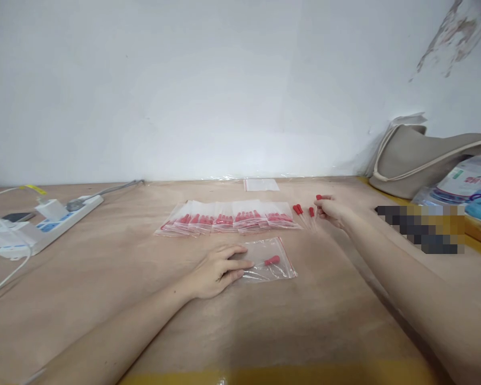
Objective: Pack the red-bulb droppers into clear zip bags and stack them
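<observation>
My left hand [218,271] lies on the left end of a clear zip bag [260,247], fingers spread and pressing it to the table. Inside that bag is one dropper with a red bulb [272,260]. My right hand [329,209] is closed in a pinch on another dropper [318,198], its red bulb just above the fingertips. Beside it lie a few loose droppers [297,209] with red bulbs and thin clear stems. Behind the left hand, several filled zip bags [224,218] overlap in a row, red bulbs showing through the plastic.
A flat zip bag [261,185] lies near the wall. On the left is a white power strip [70,222] with plugs, cables and a dark phone [19,217]. A grey bag [420,155], plastic packages [468,179] and a blurred-out dark object [425,230] are on the right.
</observation>
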A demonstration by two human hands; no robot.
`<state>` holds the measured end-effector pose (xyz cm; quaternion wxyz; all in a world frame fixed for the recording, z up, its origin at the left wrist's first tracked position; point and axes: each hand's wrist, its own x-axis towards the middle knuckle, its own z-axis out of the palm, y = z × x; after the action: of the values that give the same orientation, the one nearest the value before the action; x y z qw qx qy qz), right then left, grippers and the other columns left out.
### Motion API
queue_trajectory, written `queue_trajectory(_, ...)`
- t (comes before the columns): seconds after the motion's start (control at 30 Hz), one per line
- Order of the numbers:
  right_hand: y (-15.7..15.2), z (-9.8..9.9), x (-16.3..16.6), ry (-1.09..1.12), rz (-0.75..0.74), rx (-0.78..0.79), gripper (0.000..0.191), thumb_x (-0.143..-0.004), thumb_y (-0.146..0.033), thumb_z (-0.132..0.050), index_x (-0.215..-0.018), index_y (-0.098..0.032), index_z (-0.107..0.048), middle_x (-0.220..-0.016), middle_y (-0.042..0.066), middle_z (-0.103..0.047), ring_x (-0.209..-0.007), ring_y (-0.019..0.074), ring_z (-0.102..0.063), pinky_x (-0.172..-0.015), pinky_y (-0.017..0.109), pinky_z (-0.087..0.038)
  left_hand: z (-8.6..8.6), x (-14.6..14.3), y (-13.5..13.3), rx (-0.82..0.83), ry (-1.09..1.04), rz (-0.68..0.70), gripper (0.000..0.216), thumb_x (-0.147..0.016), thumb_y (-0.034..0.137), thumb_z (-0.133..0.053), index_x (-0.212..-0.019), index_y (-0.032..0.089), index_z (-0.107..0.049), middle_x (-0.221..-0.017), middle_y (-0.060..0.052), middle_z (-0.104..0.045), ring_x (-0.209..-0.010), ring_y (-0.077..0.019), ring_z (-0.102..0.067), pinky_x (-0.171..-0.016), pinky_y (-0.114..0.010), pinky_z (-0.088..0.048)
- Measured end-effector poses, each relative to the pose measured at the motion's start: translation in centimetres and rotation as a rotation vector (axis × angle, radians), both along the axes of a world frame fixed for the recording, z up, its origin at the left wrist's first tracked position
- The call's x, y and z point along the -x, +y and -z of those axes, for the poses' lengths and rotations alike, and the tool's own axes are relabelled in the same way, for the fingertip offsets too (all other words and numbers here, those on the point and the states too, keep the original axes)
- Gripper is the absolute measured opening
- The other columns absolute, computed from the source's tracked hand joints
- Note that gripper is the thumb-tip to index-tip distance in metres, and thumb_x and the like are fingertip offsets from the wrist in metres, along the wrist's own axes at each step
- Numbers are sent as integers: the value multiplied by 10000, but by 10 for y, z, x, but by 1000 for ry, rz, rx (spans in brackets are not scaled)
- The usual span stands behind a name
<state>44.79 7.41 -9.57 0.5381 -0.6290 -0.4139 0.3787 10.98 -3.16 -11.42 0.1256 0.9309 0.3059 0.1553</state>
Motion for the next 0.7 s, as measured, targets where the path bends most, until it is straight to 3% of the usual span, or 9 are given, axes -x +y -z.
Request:
queue_trajectory(0.1, -32, 2, 15, 50, 2, -43, 272, -676, -132, -554, -866, -212, -376, -507, -83, -447, -364, 61, -427, -336, 158, -351, 0, 1, -1, 1, 3, 3, 306, -908, 275, -421, -1191, 312, -533, -1290, -37, -454, -1177, -206, -423, -967, -385, -367)
queue_trajectory(0.27, -74, 24, 46, 153, -13, -209, 392, -634, -249, -615, -908, -234, -336, -606, -97, -468, -410, 85, -503, -380, 215, -457, -1, 1, 0, 0, 0, 1, 303, -909, 295, -422, -1189, 318, -534, -1292, -32, -452, -1174, -211, -425, -963, -384, -369)
queue_trajectory(0.57, -85, 37, 75, 318, -58, -245, 478, -592, -354, -691, -876, -234, -325, -642, -100, -494, -520, 97, -570, -511, 258, -528, -2, 0, -1, 17, 12, -12, 301, -905, 302, -432, -1187, 314, -538, -1290, -39, -447, -1172, -217, -427, -965, -387, -370)
queue_trajectory(0.7, -83, 35, 67, 259, 30, -322, 471, -587, -307, -681, -889, -237, -327, -631, -105, -480, -459, 84, -531, -453, 228, -488, -2, 0, -1, 21, 3, -16, 301, -906, 302, -430, -1186, 312, -539, -1292, -41, -441, -1158, -221, -440, -953, -380, -384)
